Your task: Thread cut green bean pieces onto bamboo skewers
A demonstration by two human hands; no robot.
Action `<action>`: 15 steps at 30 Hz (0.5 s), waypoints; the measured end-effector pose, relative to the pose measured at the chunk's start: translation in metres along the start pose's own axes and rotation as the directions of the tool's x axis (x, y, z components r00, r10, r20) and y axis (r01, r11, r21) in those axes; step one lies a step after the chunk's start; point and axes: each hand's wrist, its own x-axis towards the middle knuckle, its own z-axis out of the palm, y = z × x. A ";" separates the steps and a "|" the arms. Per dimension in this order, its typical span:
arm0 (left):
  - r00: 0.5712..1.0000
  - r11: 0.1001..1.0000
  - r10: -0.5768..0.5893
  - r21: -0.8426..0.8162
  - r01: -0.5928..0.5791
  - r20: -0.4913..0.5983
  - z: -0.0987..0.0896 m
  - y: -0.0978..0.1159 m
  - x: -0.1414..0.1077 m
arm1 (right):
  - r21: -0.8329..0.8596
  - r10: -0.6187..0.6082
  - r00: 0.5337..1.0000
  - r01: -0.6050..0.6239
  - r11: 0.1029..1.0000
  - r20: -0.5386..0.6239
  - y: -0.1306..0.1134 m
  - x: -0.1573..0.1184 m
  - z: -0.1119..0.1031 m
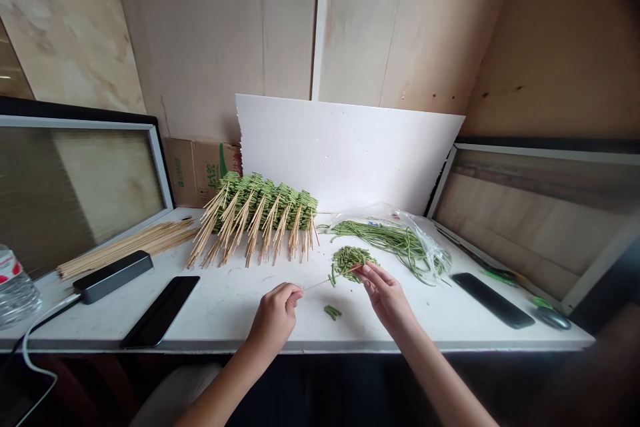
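My left hand [277, 313] is closed around one end of a thin wooden skewer [323, 282], which slants up to the right. At its other end, the thumb and fingers of my right hand [383, 287] pinch the stick; whether a bean piece is also between them is too small to tell. Just behind my right fingertips lies a pile of cut green bean pieces [349, 256]. A few loose bean pieces [333, 311] rest on the white table [225, 320] between my hands. Further back on the left, many filled skewers of green beans [267, 203] are stacked, bare sticks pointing forward.
Long uncut beans [383, 237] lie in a clear plastic bag [434, 255]. At left are bare skewers [130, 243], a black box [115, 275], a phone [161, 311] and a water bottle [17, 290]. Another dark phone [493, 300] and green-handled scissors [543, 303] lie right. White board [345, 147] stands behind.
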 end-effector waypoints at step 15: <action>0.999 1.000 0.017 0.002 -0.017 -0.028 0.001 0.001 -0.002 | 0.030 0.019 1.000 -0.019 0.999 -0.004 -0.001 -0.005 0.008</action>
